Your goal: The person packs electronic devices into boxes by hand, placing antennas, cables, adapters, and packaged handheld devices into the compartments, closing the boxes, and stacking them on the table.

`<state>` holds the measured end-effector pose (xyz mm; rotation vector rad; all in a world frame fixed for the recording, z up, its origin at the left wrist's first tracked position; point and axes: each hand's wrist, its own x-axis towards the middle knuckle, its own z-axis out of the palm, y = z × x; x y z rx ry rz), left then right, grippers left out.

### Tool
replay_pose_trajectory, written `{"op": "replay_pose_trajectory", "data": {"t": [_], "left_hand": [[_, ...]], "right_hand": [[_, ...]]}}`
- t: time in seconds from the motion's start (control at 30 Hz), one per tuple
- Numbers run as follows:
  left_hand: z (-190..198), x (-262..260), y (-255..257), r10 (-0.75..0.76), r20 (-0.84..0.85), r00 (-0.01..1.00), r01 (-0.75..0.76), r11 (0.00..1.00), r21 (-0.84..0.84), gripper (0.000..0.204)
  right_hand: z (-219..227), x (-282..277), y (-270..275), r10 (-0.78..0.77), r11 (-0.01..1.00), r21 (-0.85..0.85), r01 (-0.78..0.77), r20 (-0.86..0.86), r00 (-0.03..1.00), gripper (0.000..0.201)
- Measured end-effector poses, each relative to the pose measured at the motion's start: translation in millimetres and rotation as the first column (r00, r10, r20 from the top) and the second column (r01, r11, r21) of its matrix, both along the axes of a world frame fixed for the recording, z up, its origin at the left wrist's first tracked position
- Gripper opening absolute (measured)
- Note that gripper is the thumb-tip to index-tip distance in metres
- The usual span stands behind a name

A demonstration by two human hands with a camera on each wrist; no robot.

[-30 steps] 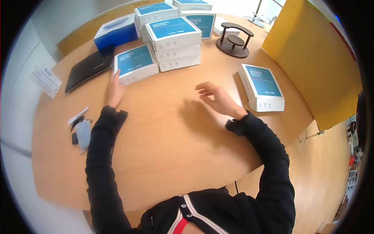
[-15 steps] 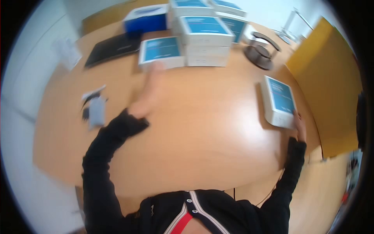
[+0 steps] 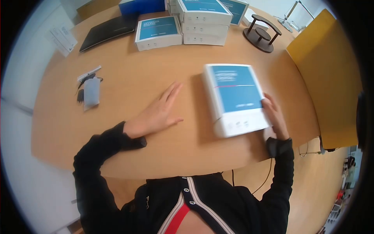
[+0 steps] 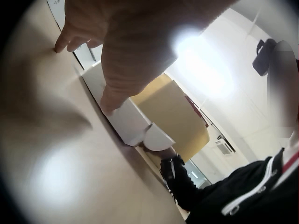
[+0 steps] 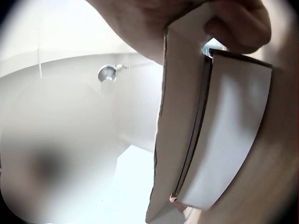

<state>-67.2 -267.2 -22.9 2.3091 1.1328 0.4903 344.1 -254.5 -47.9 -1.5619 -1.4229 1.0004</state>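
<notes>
The left hand (image 3: 154,117) is free, fingers straight and thumb spread, over the worktop (image 3: 124,78). To its right is the white-and-blue box (image 3: 238,89); whether its underside touches the worktop is hard to tell. It looks like stiff cardboard, probably fairly light, with a smooth lid that could slip. A gap between its panels suggests holding opposite side walls rather than a flap. The right hand (image 3: 276,117) grips its right side, thumb on top.
</notes>
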Motion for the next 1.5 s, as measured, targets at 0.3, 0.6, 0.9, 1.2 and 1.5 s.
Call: {"op": "replay_pose_trajectory", "data": {"t": [0.3, 0.6, 0.9, 1.2, 1.5], "left_hand": [[8.9, -44.2, -57.6, 0.041, -0.077, 0.996, -0.032, 0.994, 0.107, 0.080], [27.8, -61.4, -62.0, 0.040, -0.133, 0.990, 0.035, 0.855, 0.517, 0.054], [15.8, -58.4, -52.6, 0.199, 0.406, 0.892, -0.233, 0.972, 0.036, 0.085], [4.6, -71.5, -58.2, 0.197, 0.714, 0.672, -0.024, 0.969, -0.246, 0.091], [-17.5, -67.1, -54.7, 0.296, 0.445, 0.845, -0.171, 0.939, -0.300, 0.086]], "right_hand": [[44.5, -139.9, -60.2, 0.424, 0.893, -0.068, -0.446, -0.209, 0.881, 0.038], [89.4, -152.2, -62.7, 0.622, 0.520, 0.251, -0.816, 0.544, 0.564, 0.061], [142.0, -180.6, -23.5, 0.350, 0.579, 0.554, -0.598, 0.494, 0.796, 0.031], [163.4, -201.1, 10.2, 0.308, 0.687, 0.549, -0.476, 0.373, 0.875, 0.016], [176.4, -207.4, 32.9, 0.279, 0.748, 0.525, -0.406, 0.306, 0.910, 0.027]]}}
